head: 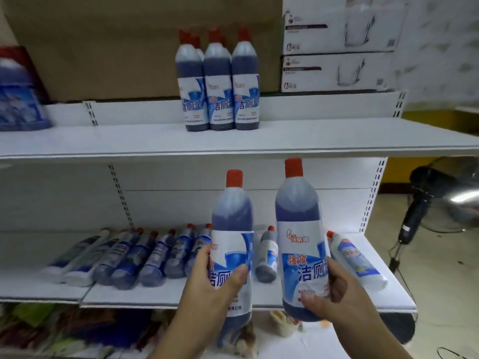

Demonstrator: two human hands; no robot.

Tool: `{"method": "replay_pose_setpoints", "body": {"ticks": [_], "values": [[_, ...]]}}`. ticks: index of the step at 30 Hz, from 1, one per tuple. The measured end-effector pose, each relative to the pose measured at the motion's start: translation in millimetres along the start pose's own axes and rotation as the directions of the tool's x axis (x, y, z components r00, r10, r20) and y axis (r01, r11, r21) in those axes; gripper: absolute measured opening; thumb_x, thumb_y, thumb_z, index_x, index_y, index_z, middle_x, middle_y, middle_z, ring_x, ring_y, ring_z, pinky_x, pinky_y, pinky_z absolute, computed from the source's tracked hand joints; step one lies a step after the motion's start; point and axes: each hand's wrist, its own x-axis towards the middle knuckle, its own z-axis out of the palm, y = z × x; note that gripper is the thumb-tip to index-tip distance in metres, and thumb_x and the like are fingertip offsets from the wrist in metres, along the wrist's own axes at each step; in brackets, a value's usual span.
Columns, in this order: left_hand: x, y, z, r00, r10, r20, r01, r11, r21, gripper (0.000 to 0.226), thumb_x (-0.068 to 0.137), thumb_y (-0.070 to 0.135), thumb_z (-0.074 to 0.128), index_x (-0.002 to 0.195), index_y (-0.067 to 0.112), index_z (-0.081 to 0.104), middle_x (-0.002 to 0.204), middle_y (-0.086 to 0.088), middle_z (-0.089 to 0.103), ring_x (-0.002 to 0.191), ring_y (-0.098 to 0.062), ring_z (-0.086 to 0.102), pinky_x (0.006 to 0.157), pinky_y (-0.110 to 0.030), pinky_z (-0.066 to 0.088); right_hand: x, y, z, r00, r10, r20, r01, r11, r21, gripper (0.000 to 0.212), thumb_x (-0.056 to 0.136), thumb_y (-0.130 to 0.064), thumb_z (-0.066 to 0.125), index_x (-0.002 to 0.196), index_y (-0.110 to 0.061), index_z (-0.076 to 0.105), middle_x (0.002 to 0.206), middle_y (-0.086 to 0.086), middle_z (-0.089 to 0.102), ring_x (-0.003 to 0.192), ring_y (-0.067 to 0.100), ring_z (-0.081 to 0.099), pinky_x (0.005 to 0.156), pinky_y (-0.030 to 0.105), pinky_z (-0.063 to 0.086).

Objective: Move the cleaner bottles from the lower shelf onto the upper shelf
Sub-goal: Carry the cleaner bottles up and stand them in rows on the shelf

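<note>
My left hand (207, 286) grips a blue cleaner bottle with a red cap (232, 229), held upright in front of the lower shelf (160, 296). My right hand (337, 299) grips a second, similar bottle (298, 229), also upright and a little higher. Its cap reaches the front edge of the upper shelf (129, 143). Several cleaner bottles (220, 84) stand in a tight group on the upper shelf. More bottles (145, 257) lie on their sides in a row on the lower shelf, with one (267, 255) lying between the two held bottles.
A white bottle (355, 260) lies at the lower shelf's right end. White boxes (337, 71) are stacked at the upper shelf's right, a blue package (18, 99) at its left. A standing fan (427, 203) is on the floor to the right. Assorted goods sit below.
</note>
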Motion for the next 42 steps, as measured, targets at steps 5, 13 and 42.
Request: {"method": "replay_pose_setpoints", "body": {"ticks": [5,13,42], "values": [[26,78,-31,0.971,0.211,-0.111,-0.214,0.977,-0.015,0.039,0.068,-0.004,0.075,0.095,0.016,0.056,0.072,0.001,0.071,0.057,0.004,0.064,0.048,-0.006,0.044,31,-73,9,0.977,-0.207,0.044,0.212,0.963,-0.169,0.06,0.052,0.017,0.08,0.105,-0.006,0.062,0.079,0.005,0.073,0.072,0.0,0.069,0.062,0.009,0.052],[122,187,-82,0.888,0.417,-0.194,-0.44,0.893,-0.096,0.06,0.05,0.035,0.073,0.105,0.027,0.051,0.097,0.004,0.068,0.086,-0.016,0.067,0.069,-0.032,0.054,108,-192,59,0.908,-0.417,-0.039,0.414,0.908,-0.064,0.069,0.038,-0.014,0.089,0.099,-0.019,0.059,0.088,0.003,0.073,0.086,0.026,0.068,0.07,0.032,0.053],[261,167,-84,0.916,0.325,0.235,-0.369,0.912,0.179,0.084,0.077,-0.007,0.067,0.141,0.021,0.02,0.108,0.014,0.055,0.092,0.003,0.056,0.07,-0.008,0.051,249,-189,110,0.934,-0.327,0.143,0.315,0.565,-0.763,0.046,0.078,-0.031,0.072,0.121,-0.025,0.058,0.118,-0.007,0.065,0.097,0.009,0.057,0.086,0.022,0.043]]}}
